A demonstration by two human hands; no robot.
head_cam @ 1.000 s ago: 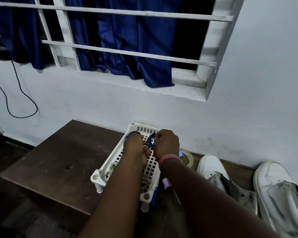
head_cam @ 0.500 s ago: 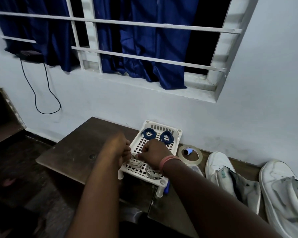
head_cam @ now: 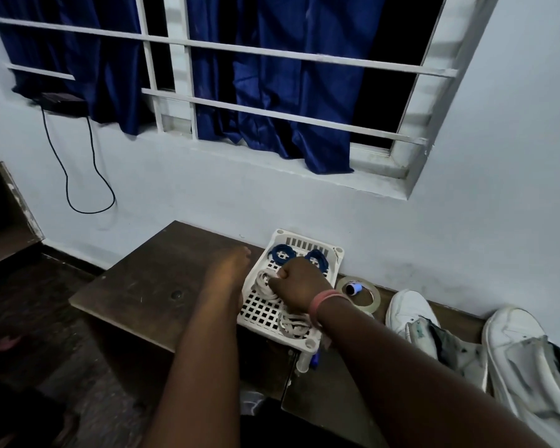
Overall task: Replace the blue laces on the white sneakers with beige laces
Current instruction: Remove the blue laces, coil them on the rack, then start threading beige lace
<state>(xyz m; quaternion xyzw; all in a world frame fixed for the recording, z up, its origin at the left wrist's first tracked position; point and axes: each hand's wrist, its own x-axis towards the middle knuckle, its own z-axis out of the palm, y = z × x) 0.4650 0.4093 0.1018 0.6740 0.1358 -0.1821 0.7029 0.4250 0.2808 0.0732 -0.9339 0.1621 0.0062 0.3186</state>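
Observation:
A white plastic basket (head_cam: 335, 253) stands on a dark wooden table (head_cam: 149, 286) by the wall. Two coiled blue laces (head_cam: 282, 253) lie at its far end. A beige lace coil (head_cam: 262, 282) lies mid-basket, and my right hand (head_cam: 299, 282) pinches it with curled fingers. A second beige lace coil (head_cam: 293, 324) lies at the near end. My left hand (head_cam: 230, 270) hovers beside the basket's left edge, fingers loosely extended, holding nothing. Two white sneakers, one (head_cam: 411, 315) and another (head_cam: 524, 350), stand unlaced on the right.
A roll of clear tape (head_cam: 370, 294) with a small blue-capped object inside lies between basket and sneakers. A blue pen (head_cam: 314, 362) pokes out under the basket's near corner. A barred window with blue curtains (head_cam: 272, 92) is above; a black cable (head_cam: 78, 176) hangs left.
Both hands left the blue lace coils at the basket's far end and came nearer. My right hand took hold of a beige coil; my left hand drew away to the basket's side.

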